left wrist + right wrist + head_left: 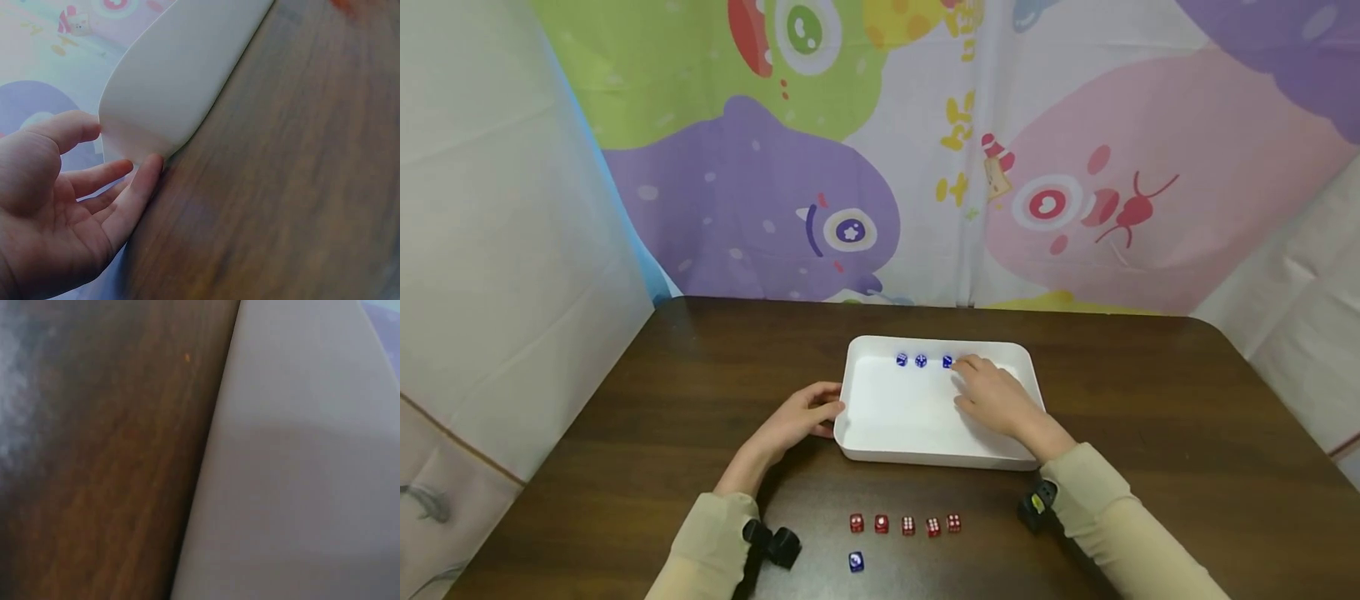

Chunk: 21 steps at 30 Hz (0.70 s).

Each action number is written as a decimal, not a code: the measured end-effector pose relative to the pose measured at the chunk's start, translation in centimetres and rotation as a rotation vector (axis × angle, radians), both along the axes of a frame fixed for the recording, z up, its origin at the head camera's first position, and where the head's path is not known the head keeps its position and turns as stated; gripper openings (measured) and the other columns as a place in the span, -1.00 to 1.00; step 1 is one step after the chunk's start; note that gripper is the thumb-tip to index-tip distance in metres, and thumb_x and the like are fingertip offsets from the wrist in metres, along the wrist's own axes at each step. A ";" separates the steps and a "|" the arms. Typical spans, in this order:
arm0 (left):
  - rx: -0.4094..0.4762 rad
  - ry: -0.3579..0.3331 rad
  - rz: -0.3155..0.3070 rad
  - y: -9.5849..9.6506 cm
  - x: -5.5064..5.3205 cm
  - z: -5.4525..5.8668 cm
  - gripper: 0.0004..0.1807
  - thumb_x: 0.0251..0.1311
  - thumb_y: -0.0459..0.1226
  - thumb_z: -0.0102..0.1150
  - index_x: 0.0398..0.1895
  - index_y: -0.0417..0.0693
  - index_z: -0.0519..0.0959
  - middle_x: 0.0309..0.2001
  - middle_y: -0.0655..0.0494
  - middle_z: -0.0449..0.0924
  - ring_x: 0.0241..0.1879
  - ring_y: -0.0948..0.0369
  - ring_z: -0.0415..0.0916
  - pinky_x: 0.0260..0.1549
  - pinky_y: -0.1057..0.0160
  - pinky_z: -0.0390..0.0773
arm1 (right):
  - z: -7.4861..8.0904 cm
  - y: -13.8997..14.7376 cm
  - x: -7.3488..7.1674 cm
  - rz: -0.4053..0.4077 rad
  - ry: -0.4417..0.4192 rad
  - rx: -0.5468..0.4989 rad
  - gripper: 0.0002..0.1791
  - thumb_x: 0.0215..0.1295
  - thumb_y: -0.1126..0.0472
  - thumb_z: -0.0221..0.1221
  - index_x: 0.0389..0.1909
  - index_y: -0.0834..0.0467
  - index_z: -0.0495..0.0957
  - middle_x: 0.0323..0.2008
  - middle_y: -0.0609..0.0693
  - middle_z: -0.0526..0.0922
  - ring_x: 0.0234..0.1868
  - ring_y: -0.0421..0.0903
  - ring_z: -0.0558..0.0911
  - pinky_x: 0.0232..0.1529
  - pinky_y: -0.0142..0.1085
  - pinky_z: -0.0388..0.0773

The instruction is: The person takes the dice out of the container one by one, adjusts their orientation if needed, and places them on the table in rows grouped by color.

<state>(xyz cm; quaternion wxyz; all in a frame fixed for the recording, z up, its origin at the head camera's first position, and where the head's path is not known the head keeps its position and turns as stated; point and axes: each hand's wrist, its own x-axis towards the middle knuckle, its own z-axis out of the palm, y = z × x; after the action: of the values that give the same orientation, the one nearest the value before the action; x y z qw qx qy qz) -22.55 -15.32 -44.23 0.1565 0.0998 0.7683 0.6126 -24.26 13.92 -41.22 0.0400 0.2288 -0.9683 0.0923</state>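
Observation:
My right hand (996, 396) reaches over the white tray (895, 425), an index fingertip right at a blue die (947, 362) near the far wall. Its thumb stands apart from that die. Two more blue dice, one (902, 360) and another (921, 361), lie to the left along the same wall. At the tray's left end, my left hand (801, 417) touches the outer wall with thumb and fingertips. In the left wrist view, the fingers of the left hand (81, 206) are fairly straight against the tray's corner (150, 112). The right wrist view shows only the tray's side (294, 487) and tabletop, no hand.
In front of the tray, a row of several red dice (908, 525) lies on the dark wooden table (1150, 400). One blue die (856, 561) sits nearer, below the row's left end. A cartoon-printed curtain (925, 167) hangs behind the table.

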 end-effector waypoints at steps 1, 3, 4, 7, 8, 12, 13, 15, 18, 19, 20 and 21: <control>0.000 0.002 -0.004 0.0 0.0 0.0 -0.49 0.12 -0.23 -0.01 0.13 -0.24 0.20 -0.06 -0.17 0.33 -0.21 0.10 0.41 -0.34 0.18 0.52 | -0.1 0.0 -0.1 -0.004 -0.023 0.007 -0.46 0.10 0.13 0.09 0.09 0.28 0.27 0.09 0.17 0.29 0.09 0.07 0.29 0.04 -0.06 0.26; 0.002 0.001 -0.004 0.1 0.1 0.0 -0.49 0.12 -0.23 -0.01 0.13 -0.24 0.20 -0.06 -0.17 0.32 -0.20 0.09 0.40 -0.34 0.17 0.52 | -0.3 0.0 -0.3 -0.013 -0.062 0.011 -0.41 0.11 0.12 0.07 0.14 0.29 0.20 0.14 0.18 0.23 0.14 0.07 0.23 0.09 -0.06 0.21; 0.002 0.001 -0.005 0.1 0.1 0.0 -0.49 0.12 -0.23 -0.01 0.13 -0.24 0.20 -0.06 -0.18 0.32 -0.20 0.09 0.40 -0.34 0.17 0.52 | -0.4 0.1 -0.3 -0.017 -0.079 0.012 -0.40 0.12 0.12 0.06 0.16 0.29 0.18 0.16 0.17 0.21 0.16 0.07 0.20 0.10 -0.06 0.18; 0.005 -0.008 -0.016 0.1 0.2 0.2 -0.48 0.13 -0.23 -0.01 0.14 -0.25 0.19 -0.05 -0.20 0.31 -0.19 0.08 0.40 -0.33 0.18 0.51 | -0.6 0.3 -0.5 -0.011 -0.100 0.012 -0.38 0.14 0.11 0.04 0.18 0.30 0.13 0.19 0.18 0.15 0.19 0.08 0.15 0.13 -0.05 0.13; 0.008 -0.013 -0.018 0.2 0.3 0.3 -0.48 0.13 -0.24 -0.01 0.14 -0.26 0.19 -0.04 -0.21 0.30 -0.18 0.07 0.39 -0.33 0.18 0.51 | -0.7 0.3 -0.5 -0.015 -0.099 0.011 -0.37 0.14 0.10 0.04 0.19 0.30 0.12 0.19 0.18 0.15 0.19 0.08 0.15 0.14 -0.06 0.13; 0.021 -0.020 -0.025 0.4 0.8 1.5 -0.48 0.14 -0.29 -0.04 0.15 -0.33 0.15 -0.02 -0.28 0.28 -0.16 0.00 0.37 -0.31 0.13 0.51 | -1.1 0.5 -0.8 -0.018 -0.082 0.000 -0.38 0.15 0.09 0.03 0.18 0.29 0.14 0.18 0.18 0.16 0.18 0.09 0.15 0.13 -0.05 0.13; 0.021 -0.021 -0.024 0.4 1.0 1.8 -0.48 0.14 -0.30 -0.04 0.15 -0.34 0.14 -0.02 -0.29 0.27 -0.16 -0.01 0.37 -0.31 0.12 0.50 | -1.1 0.5 -0.9 -0.018 -0.074 -0.001 -0.39 0.14 0.09 0.03 0.17 0.29 0.16 0.17 0.18 0.18 0.17 0.09 0.17 0.11 -0.05 0.15; 0.015 -0.019 -0.021 0.5 1.2 2.2 -0.48 0.14 -0.32 -0.06 0.15 -0.36 0.13 -0.02 -0.30 0.27 -0.16 -0.02 0.37 -0.30 0.11 0.50 | -1.2 0.5 -1.0 -0.015 -0.061 -0.006 -0.42 0.13 0.09 0.05 0.14 0.28 0.21 0.14 0.18 0.21 0.14 0.10 0.20 0.09 -0.04 0.19; 0.007 -0.020 -0.015 0.5 1.1 2.2 -0.49 0.14 -0.32 -0.06 0.15 -0.36 0.14 -0.03 -0.29 0.28 -0.17 -0.01 0.37 -0.30 0.11 0.50 | -1.3 0.5 -1.2 -0.016 -0.036 -0.005 -0.51 0.11 0.10 0.07 0.04 0.25 0.34 0.07 0.15 0.29 0.06 0.07 0.26 0.03 -0.08 0.27; 0.006 -0.021 -0.015 0.4 1.0 2.0 -0.49 0.14 -0.31 -0.05 0.15 -0.35 0.15 -0.03 -0.28 0.28 -0.17 0.00 0.38 -0.31 0.12 0.50 | -1.3 0.4 -1.2 -0.017 -0.028 -0.011 -0.56 0.09 0.12 0.08 -0.01 0.24 0.38 0.02 0.13 0.32 0.03 0.05 0.29 0.00 -0.10 0.29; 0.004 -0.020 -0.014 0.4 0.8 1.7 -0.49 0.14 -0.31 -0.05 0.14 -0.34 0.15 -0.03 -0.27 0.29 -0.18 0.02 0.39 -0.31 0.13 0.51 | -1.4 0.4 -1.3 -0.020 -0.022 -0.017 -0.61 0.09 0.14 0.09 -0.06 0.22 0.42 -0.01 0.11 0.34 -0.01 0.03 0.30 -0.02 -0.12 0.32; 0.005 -0.021 -0.011 0.3 0.6 1.4 -0.49 0.14 -0.30 -0.04 0.14 -0.32 0.16 -0.04 -0.26 0.30 -0.19 0.03 0.39 -0.32 0.14 0.51 | -1.4 0.4 -1.3 -0.021 -0.014 -0.025 -0.67 0.08 0.17 0.09 -0.12 0.20 0.46 -0.06 0.09 0.36 -0.05 0.01 0.32 -0.06 -0.14 0.34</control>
<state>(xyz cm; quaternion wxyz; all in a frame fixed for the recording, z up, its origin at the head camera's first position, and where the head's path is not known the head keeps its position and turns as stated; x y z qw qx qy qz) -21.93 -15.03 -42.86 0.1677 0.0979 0.7643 0.6149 -25.53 14.31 -42.61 0.0371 0.2176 -0.9696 0.1058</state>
